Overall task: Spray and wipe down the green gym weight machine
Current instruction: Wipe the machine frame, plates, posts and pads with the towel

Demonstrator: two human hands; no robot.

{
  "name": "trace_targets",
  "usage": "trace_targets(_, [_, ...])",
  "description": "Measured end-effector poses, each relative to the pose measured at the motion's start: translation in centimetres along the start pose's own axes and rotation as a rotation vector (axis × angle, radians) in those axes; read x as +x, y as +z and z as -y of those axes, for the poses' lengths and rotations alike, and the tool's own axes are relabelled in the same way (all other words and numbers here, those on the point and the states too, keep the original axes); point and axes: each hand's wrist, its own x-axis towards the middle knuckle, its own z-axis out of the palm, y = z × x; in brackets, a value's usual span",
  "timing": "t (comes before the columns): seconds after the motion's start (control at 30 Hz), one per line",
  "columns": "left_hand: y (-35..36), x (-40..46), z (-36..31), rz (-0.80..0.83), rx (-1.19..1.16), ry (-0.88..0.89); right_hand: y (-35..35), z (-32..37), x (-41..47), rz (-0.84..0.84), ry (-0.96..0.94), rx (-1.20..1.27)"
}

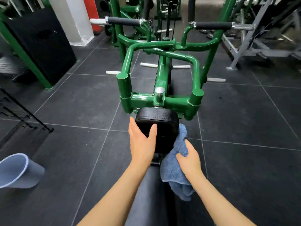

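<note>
The green weight machine point(160, 99) stands straight ahead, with a tubular frame, black foam handles and a black chest pad point(162, 119) nearest me. My left hand point(141, 141) rests on the pad's left side with straight fingers and the thumb across its face. My right hand point(189, 159) presses a blue towel point(172, 167) against the pad's right side; the fingers are hidden behind the cloth. The towel's lower end hangs loose. A long black padded seat point(149, 193) runs from the pad toward me. No spray bottle is in view.
A light blue bucket point(17, 170) lies tilted on the dark floor tiles at the left. A black wire rack point(24, 118) sits further left. A black weight stack cover point(42, 44), a white pillar point(73, 18) and grey racks point(260, 38) stand behind.
</note>
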Motion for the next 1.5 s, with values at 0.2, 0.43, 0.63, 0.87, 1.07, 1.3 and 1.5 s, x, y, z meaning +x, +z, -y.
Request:
trace_targets(0.2, [4.5,-4.9,5.8,0.328,-0.489,-0.594,0.3,0.4,-0.3,-0.057,-0.202,0.128])
trace_targets(0.43, [6.5,-2.3,7.7,0.389,-0.462,-0.673,1.9,-3.0,2.1,0.014,-0.086,-0.089])
trace_targets(0.63, [4.8,-2.3,6.0,0.473,-0.398,-0.466,1.3,-1.1,-3.0,-0.444,-0.743,-0.514])
trace_targets(0.87, [2.1,-0.4,6.3,0.104,-0.556,-0.622,5.5,0.4,2.2,-0.663,-1.326,-0.969])
trace_targets(1.07, [2.9,-2.1,8.8,0.08,-0.526,-0.581,5.3,-7.0,5.1,-0.337,-1.517,-1.255])
trace_targets(1.3, [2.4,-4.4,8.5,0.048,-0.419,-0.336,1.7,-2.2,2.9,-0.078,-1.663,-1.016])
trace_targets(1.5, [0.5,-2.5,6.0,0.074,-0.536,-0.352,-2.6,-0.8,2.4,-0.062,-1.561,-0.834])
